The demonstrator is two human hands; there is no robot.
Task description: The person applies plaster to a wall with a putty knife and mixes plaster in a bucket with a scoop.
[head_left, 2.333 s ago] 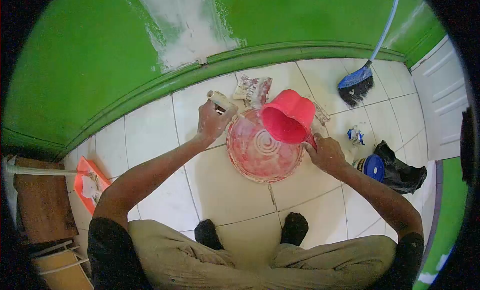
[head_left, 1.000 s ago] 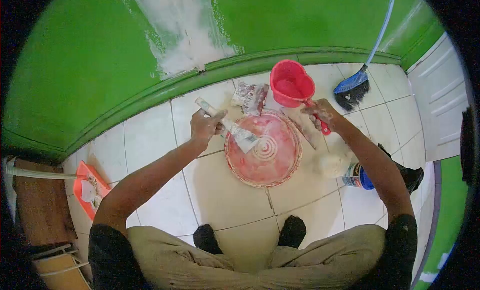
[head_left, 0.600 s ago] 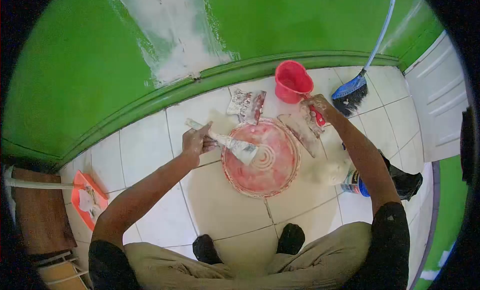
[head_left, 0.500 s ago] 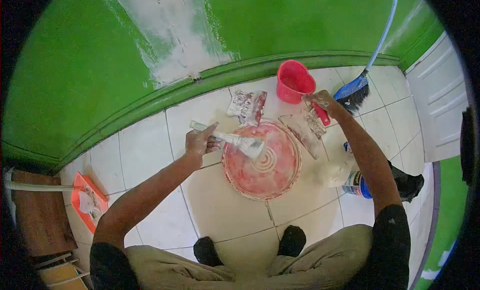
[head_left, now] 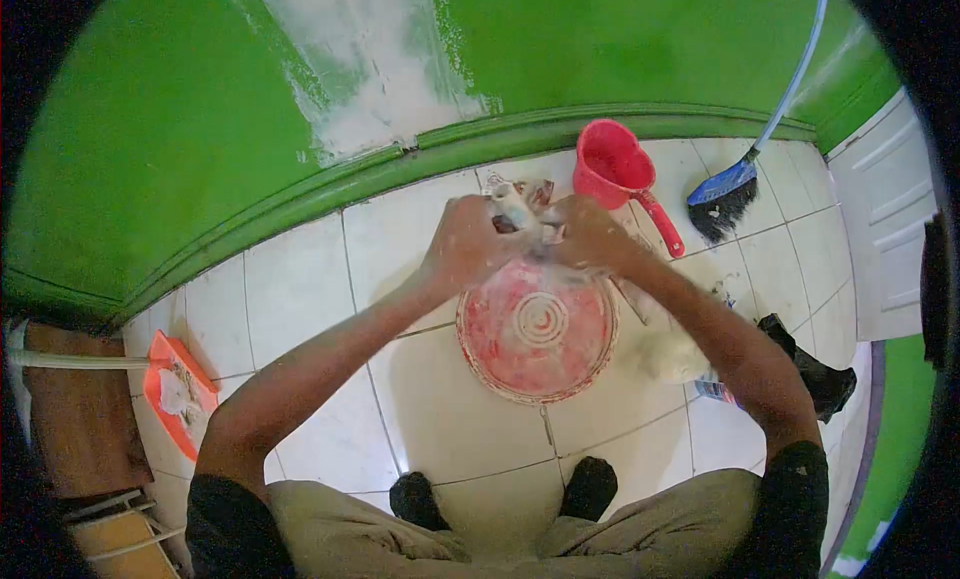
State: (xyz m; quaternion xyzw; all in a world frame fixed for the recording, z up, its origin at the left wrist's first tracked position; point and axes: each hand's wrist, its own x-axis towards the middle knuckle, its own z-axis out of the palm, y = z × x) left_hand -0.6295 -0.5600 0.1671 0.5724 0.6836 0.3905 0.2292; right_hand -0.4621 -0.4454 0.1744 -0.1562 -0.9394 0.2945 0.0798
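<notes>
My left hand (head_left: 468, 241) and my right hand (head_left: 588, 237) meet above the far edge of a round red lid (head_left: 535, 354) smeared with white. Both are closed around a whitish, smeared item (head_left: 518, 207), too blurred and covered to make out. A pink-red dipper (head_left: 603, 184) stands on the floor just beyond my right hand, its handle pointing toward the right forearm. The flat smeared pieces by the lid are mostly hidden behind my hands and right arm.
A blue brush with black bristles (head_left: 722, 199) rests on the tiles at the right, near a white door (head_left: 885, 214). An orange dustpan (head_left: 160, 384) lies at the left. A black bag (head_left: 820, 379) is beside my right arm. Behind is a green wall (head_left: 620, 49) with white patching.
My right hand has left the dipper's handle and moved left. My left hand has moved right and up to meet it. The white-bladed tool is no longer plainly visible over the lid.
</notes>
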